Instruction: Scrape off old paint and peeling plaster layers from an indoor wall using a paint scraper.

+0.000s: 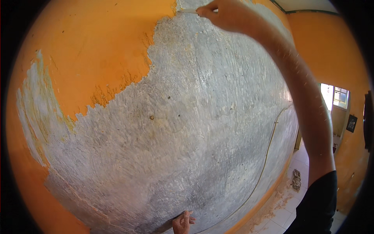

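High on the wall, my right hand [212, 12] is closed around a thin, pale scraper [187, 11]. Its flat end meets the wall by the ragged edge of the orange paint [101, 46]. Bare grey plaster [202, 101], streaked and scratched, spreads below and to the right of that edge. Down at the lower edge of the view is my left hand [183, 223], close to the plaster, its dusty fingers loosely bent and somewhat apart. I see nothing held in it. Most of its palm is turned out of sight.
A thin cable [269, 156] runs down the plaster at the right. Paint flakes and a crumpled grey rag-like clump [296, 180] lie on the white tiled floor [272, 226]. Farther right are a doorway, a bright window [340, 97] and a small dark plate [351, 123] on an orange wall.
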`<state>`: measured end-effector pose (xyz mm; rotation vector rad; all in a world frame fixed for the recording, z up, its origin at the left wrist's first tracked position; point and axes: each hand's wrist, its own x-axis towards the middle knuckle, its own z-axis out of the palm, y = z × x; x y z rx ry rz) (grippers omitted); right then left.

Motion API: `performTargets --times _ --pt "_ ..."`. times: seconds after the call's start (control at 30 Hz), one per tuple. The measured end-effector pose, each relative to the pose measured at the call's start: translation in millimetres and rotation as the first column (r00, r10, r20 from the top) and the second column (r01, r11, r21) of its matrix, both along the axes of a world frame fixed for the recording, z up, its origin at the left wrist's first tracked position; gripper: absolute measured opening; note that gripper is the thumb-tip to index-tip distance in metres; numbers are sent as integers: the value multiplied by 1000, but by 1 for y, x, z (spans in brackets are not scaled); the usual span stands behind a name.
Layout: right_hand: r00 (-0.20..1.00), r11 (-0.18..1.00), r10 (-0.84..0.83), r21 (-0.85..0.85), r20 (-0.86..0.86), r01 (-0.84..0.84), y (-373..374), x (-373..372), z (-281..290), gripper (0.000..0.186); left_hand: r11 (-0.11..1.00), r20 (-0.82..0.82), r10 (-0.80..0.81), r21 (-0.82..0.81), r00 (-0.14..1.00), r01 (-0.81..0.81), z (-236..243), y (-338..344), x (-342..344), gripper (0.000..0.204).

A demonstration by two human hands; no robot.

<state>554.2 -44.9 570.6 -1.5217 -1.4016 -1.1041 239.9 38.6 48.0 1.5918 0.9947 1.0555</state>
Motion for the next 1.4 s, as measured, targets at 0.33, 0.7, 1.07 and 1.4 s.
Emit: performTargets --times 0.33,0.7,1.07,1.4 --pt "997 997 74 11 10 -74 -3 -14 -4 36 999 25 30 24 999 -31 -1 -3 -8 44" --pt "1000 997 -4 -79 -9 3 -13 -14 2 40 1000 29 -6 6 1000 6 -2 -4 -9 39" --pt "928 976 -196 -156 -317 153 -27 -56 10 39 998 42 -1 -55 999 3 -4 4 2 37" --pt "1000 998 -2 -63 15 3 0 -13 -4 35 998 79 54 24 995 -56 -12 1 -14 37"
